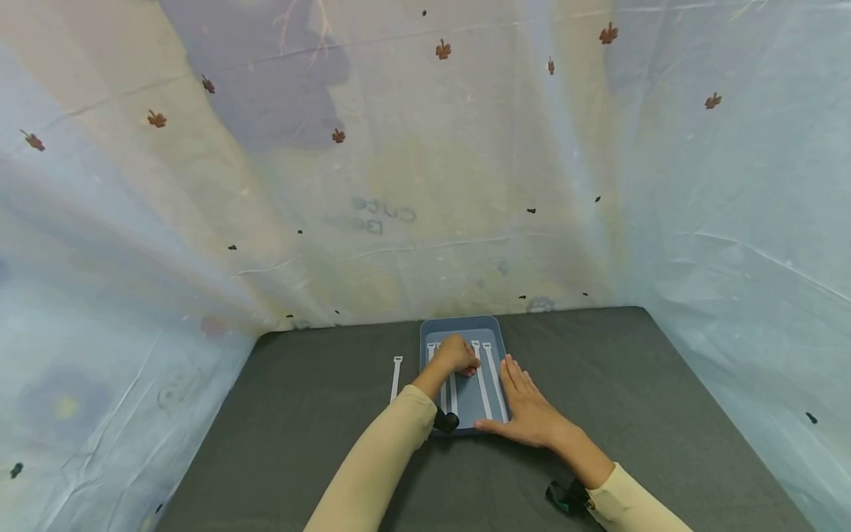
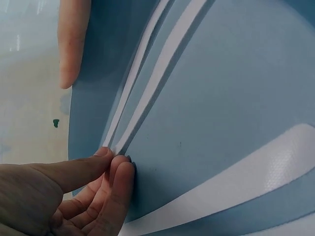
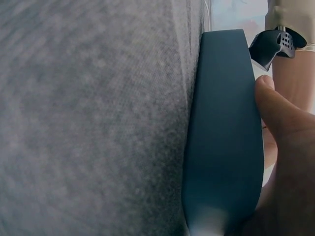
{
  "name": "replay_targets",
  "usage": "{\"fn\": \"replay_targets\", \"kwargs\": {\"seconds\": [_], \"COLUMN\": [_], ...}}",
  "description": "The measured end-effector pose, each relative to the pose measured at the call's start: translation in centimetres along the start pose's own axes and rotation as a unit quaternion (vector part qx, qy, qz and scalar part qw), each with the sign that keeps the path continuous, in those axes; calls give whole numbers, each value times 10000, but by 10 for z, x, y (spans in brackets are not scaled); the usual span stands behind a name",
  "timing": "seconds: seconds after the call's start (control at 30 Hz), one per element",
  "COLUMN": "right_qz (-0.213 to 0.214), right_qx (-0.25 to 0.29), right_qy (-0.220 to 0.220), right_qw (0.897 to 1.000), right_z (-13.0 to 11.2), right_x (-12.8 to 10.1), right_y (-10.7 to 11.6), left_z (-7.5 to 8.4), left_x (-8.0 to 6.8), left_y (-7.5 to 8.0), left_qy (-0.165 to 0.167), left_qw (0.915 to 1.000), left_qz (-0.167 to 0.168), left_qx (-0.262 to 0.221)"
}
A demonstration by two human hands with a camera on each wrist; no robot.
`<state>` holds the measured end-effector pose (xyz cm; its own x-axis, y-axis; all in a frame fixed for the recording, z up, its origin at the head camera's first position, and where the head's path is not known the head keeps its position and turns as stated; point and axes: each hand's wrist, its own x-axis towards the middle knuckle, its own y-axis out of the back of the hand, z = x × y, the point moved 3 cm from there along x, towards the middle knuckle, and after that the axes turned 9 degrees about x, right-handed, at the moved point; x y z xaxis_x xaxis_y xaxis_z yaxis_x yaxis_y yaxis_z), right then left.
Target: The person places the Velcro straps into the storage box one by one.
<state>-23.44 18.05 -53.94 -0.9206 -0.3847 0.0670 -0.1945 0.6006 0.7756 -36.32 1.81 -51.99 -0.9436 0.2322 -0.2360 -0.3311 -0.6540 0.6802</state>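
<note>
A blue-grey tray [image 1: 460, 325] on the dark table holds several long white straps, each with a slotted head at its far end. My left hand [image 1: 457, 356] reaches over the tray and, in the left wrist view, pinches the end of a white strap [image 2: 149, 93] between thumb and fingers. A second strap [image 2: 133, 73] runs close alongside it. Another, broader-looking strap [image 2: 275, 162] lies nearer the camera. My right hand [image 1: 528, 414] has its fingers straight along the tray's right side, thumb stretched to the near rim; the right wrist view shows that thumb at the tray wall [image 3: 224, 128].
One loose white strap [image 1: 397, 377] lies on the table left of the tray. Grey cloth [image 1: 319, 399] covers the tabletop. A printed curtain [image 1: 459, 222] hangs behind and at both sides. A black wrist camera [image 1: 446, 421] sits under the left sleeve, by the tray's near edge.
</note>
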Motion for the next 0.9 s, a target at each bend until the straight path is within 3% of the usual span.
{"fn": "replay_targets", "kwargs": {"seconds": [0.67, 0.9], "right_qz": [40, 8], "right_qx": [-17, 18], "right_qy": [23, -52], "right_qw": [10000, 10000], "right_z": [-4, -3], "right_x": [-2, -1], "right_y": [1, 0], "left_z": [-3, -5], "left_x": [5, -4], "left_y": [0, 7], "left_qy": [95, -197], "left_qw": [9995, 9996], "left_qz": [-24, -15], "left_qx": [317, 224]}}
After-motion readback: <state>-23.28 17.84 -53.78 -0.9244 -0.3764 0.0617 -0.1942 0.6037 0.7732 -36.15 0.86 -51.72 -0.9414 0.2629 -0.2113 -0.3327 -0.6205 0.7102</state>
